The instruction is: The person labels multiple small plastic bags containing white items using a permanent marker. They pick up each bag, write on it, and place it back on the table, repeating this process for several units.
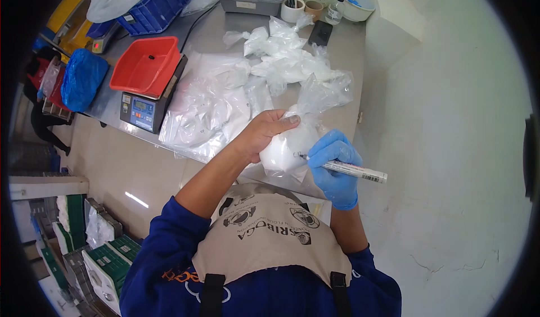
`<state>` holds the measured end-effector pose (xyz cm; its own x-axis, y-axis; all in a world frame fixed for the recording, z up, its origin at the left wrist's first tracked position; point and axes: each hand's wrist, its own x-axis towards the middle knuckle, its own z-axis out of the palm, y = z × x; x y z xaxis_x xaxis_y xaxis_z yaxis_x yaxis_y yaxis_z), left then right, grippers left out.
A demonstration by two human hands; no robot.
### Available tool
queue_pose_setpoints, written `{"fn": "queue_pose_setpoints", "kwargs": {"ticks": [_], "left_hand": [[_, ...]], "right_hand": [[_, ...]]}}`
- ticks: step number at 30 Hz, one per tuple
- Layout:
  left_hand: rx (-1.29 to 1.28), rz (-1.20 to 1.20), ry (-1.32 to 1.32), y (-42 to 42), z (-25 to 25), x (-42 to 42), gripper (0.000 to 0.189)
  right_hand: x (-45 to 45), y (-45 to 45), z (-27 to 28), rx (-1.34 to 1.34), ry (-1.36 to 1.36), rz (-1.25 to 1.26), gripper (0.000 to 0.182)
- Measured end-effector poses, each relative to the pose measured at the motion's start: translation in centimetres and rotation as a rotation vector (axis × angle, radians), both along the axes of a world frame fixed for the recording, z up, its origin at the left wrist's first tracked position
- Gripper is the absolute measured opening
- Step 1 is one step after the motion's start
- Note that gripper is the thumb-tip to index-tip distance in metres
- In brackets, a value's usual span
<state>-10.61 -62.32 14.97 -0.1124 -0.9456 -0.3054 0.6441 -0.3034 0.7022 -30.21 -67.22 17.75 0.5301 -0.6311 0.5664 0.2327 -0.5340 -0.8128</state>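
My bare left hand (270, 133) grips the upper part of a clear plastic bag of white powder (282, 152), its loose end spreading out above. In my right hand (335, 165), which wears a blue glove, is a white marker pen (358, 170). The pen's dark tip touches the bag's side, where a few dark marks show. Left of the bag lies a pile of clear plastic bags (206, 106). Beyond it, several knotted bags of white powder (282, 64) rest on the metal table (346, 60).
A red plastic tub (145, 66) sits on a digital scale (141, 112). Further back are a blue crate (158, 7), a grey tray (253, 3), a spray bottle (334, 12) and a black phone (320, 33). A wall (443, 127) stands to the right; a person (42, 85) is at far left.
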Motion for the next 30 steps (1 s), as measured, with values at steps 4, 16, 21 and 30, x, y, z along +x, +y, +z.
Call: {"fn": "queue_pose_setpoints", "kwargs": {"ticks": [4, 16, 21, 30], "left_hand": [[-0.009, -0.011, -0.021, 0.2, 0.3, 0.1, 0.036], [-0.012, 0.012, 0.018, 0.2, 0.7, -0.4, 0.026], [0.003, 0.046, -0.009, 0.0, 0.8, -0.7, 0.025], [0.013, 0.041, -0.046, -0.2, 0.0, -0.3, 0.022]], "right_hand": [[-0.2, 0.2, 0.4, 0.083, -0.045, 0.022, 0.023], [-0.5, 0.2, 0.6, 0.012, -0.032, 0.025, 0.023], [-0.1, 0.4, 0.4, -0.028, 0.018, 0.039, 0.023], [-0.7, -0.2, -1.0, 0.209, -0.115, 0.059, 0.022]]}}
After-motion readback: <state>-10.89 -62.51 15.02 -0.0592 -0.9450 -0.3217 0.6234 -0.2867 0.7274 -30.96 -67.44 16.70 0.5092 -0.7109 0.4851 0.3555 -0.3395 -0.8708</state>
